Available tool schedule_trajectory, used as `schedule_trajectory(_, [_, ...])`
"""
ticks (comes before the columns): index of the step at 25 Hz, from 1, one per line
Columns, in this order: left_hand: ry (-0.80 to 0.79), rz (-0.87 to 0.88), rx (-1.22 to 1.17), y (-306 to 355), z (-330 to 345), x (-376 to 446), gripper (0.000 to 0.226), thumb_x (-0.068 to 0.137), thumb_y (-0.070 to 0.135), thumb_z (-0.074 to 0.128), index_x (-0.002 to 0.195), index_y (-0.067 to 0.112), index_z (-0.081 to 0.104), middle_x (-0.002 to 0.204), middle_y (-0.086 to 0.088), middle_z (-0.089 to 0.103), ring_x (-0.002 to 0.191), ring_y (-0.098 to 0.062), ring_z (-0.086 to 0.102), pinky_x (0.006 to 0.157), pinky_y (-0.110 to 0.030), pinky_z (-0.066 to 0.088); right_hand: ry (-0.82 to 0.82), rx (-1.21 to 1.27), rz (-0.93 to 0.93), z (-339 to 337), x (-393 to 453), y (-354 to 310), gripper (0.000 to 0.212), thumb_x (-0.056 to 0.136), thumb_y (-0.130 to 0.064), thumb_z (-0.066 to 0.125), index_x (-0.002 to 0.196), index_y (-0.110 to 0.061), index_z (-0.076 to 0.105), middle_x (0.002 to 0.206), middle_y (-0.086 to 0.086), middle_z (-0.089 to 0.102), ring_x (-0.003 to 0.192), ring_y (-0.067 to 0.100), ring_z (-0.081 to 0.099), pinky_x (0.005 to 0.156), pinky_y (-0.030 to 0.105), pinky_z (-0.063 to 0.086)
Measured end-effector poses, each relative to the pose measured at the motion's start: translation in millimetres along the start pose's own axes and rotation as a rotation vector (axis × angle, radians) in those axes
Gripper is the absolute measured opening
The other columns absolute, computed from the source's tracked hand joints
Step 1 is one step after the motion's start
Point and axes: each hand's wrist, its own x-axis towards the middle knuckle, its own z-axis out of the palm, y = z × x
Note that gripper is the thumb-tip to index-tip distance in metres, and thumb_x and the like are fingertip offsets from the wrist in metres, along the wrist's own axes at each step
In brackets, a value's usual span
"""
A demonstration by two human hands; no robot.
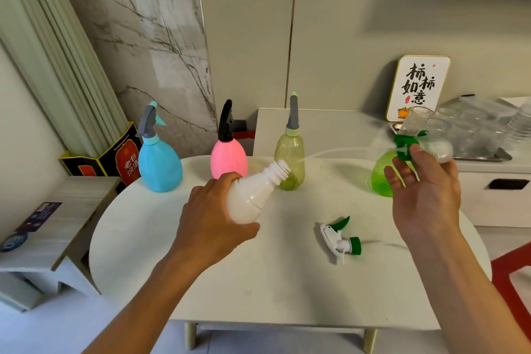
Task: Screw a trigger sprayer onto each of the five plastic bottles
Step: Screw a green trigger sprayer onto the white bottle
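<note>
Left hand [212,218] fingers clenched around white plastic bottle [253,195] at frame centre, open threaded neck tilted up-right. Right hand [425,195] at right grasps green-and-white trigger sprayer [416,146], blurred. 1 more green-and-white sprayer [340,238] lies loose on white desk [287,290], between the hands.

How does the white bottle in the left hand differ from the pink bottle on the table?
The white bottle has a bare threaded neck; the pink bottle already carries a black trigger sprayer. The white one is tilted, gripped in the left hand above the table; the pink one stands upright on it. Both are bulb-shaped.
</note>
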Motion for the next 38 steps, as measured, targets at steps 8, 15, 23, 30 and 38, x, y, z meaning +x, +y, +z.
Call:
schedule_trajectory(8, [0.022,0.057,0.071,2.4,7.7,-1.2,0.080,0.057,0.047,0.083,0.124,0.031,0.043,0.102,0.015,0.043,0.094,-0.012,0.043,0.082,-0.031,0.046,-0.105,-0.105,0.011,9.4,-10.8,7.0,0.060,0.083,0.001,0.068,0.137,-0.014,0.046,0.096,0.004,0.066,0.078,0.017,0.064,0.070,0.032,0.053])
schedule_trajectory(15, [0.027,0.143,0.117,7.6,9.0,-5.0,0.082,0.055,0.050,0.082,0.126,0.031,0.046,0.114,0.009,0.058,0.095,-0.011,0.044,0.082,-0.033,0.047,-0.458,-0.451,0.077,28.6,-40.8,40.4,0.079,0.081,0.017,0.063,0.142,-0.029,0.041,0.097,-0.009,0.075,0.087,0.013,0.069,0.081,0.032,0.058])
schedule_trajectory(23, [0.101,0.282,0.292,-6.7,-5.0,-6.2,0.086,0.047,0.047,0.083,0.123,0.027,0.049,0.109,0.001,0.064,0.094,-0.023,0.056,0.076,-0.038,0.050,-0.794,-0.869,-0.062,26.3,-47.0,35.6,0.061,0.085,-0.008,0.073,0.131,-0.037,0.047,0.114,-0.009,0.064,0.095,0.011,0.063,0.083,0.024,0.049])
schedule_trajectory(30, [-0.002,0.224,0.268,-8.6,-12.0,-8.4,0.084,0.050,0.051,0.079,0.124,0.031,0.046,0.112,0.004,0.061,0.098,-0.018,0.054,0.080,-0.038,0.052,-0.933,-1.362,-0.389,12.3,-47.9,42.6,0.081,0.096,-0.021,0.057,0.147,-0.055,0.006,0.164,-0.018,0.000,0.137,-0.016,0.005,0.108,0.018,0.022])
schedule_trajectory(38, [-0.251,0.115,0.144,-2.5,-29.0,-6.4,0.077,0.059,0.044,0.081,0.124,0.038,0.039,0.114,0.014,0.053,0.105,-0.012,0.049,0.089,-0.035,0.051,-0.920,-1.388,-0.635,10.5,-43.2,43.4,0.048,0.099,-0.043,0.044,0.146,-0.033,0.040,0.166,-0.006,0.008,0.149,0.015,0.022,0.110,0.027,0.030])
